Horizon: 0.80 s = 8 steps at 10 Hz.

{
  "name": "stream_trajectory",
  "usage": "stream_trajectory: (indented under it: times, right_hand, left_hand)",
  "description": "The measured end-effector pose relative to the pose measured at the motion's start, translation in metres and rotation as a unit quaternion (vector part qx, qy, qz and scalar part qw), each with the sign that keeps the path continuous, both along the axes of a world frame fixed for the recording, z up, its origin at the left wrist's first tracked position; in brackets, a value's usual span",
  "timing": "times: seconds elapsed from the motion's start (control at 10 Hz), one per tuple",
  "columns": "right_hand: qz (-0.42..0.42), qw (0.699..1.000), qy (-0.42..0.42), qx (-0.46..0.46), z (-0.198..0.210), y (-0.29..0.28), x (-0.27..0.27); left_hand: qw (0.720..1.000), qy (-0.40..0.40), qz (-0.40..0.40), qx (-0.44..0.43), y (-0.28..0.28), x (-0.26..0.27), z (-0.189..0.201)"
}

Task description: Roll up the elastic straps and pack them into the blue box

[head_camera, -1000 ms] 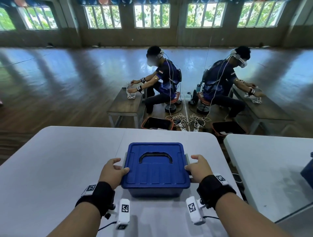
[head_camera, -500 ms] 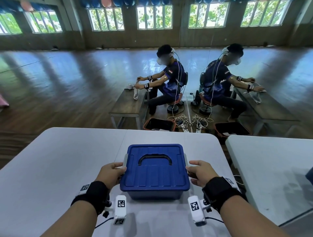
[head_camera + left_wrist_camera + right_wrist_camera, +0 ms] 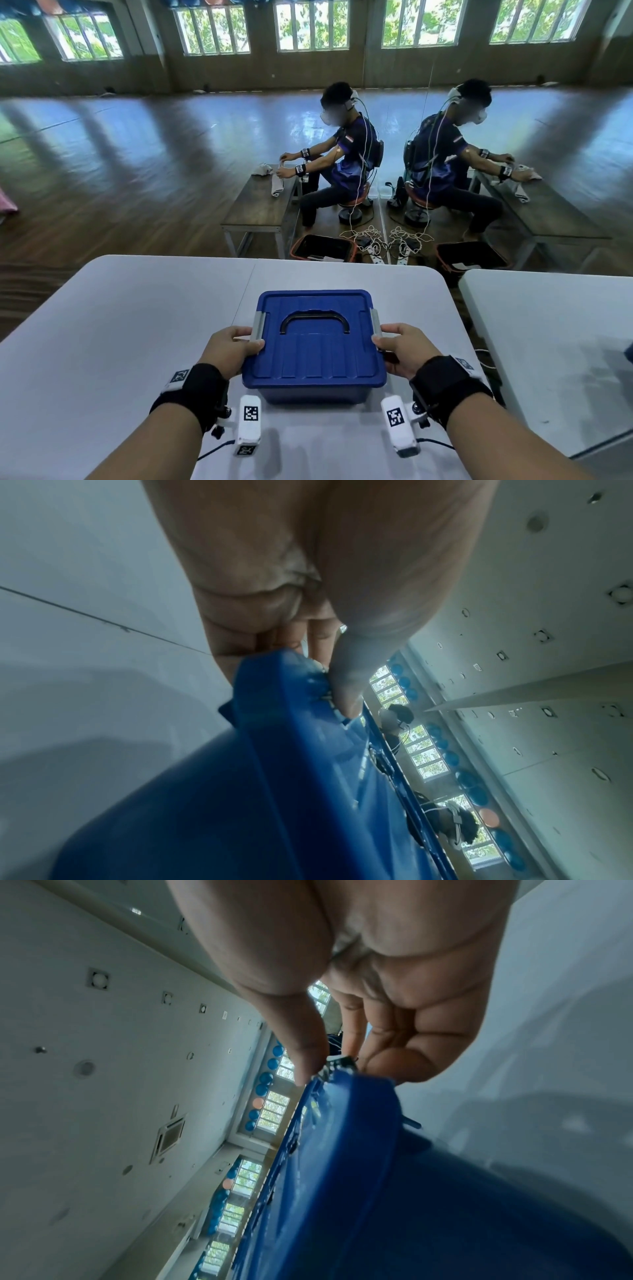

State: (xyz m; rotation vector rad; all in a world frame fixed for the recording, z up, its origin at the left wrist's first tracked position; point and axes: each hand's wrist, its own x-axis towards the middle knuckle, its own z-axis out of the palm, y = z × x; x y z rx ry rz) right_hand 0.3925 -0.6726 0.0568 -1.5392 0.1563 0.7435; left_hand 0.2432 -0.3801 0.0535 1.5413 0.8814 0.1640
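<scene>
With the lid shut, left hand (image 3: 230, 349) and right hand (image 3: 404, 347) pinch the blue box (image 3: 315, 346) latches at nine and three o'clock, probably to unclip it.

- blue box (image 3: 314, 346): lid on, I can't see inside
- left hand (image 3: 228, 349) fingertips hidden beside its grey latch (image 3: 257, 326)
- right hand (image 3: 404, 347) fingertips hidden at its far side

A seated person (image 3: 346, 150) works at a wooden bench (image 3: 263, 209) beside a mirror.

blue box (image 3: 314, 346), white table (image 3: 102, 342)
</scene>
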Motion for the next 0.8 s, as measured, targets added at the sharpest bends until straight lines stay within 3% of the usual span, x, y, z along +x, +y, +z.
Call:
stream_trajectory:
  times: [0.2,0.4,0.7,0.8]
  right_hand:
    - [0.004,1.000,-0.021,-0.017,0.000,0.003,-0.001]
    - [0.015,0.984,-0.128,-0.120,-0.007,0.015,-0.006]
    - [0.021,0.960,-0.219,-0.171,-0.013,0.003,-0.031]
    - [0.003,0.981,-0.145,-0.127,-0.023,-0.018,-0.061]
  left_hand:
    - [0.999,-0.008,0.010,0.053,0.000,-0.003,-0.004]
    - [0.995,-0.019,-0.008,0.098,-0.003,-0.005,-0.005]
    - [0.986,-0.008,-0.066,0.151,-0.004,-0.027,-0.008]
    - [0.988,0.040,-0.082,0.124,-0.007,-0.063,-0.014]
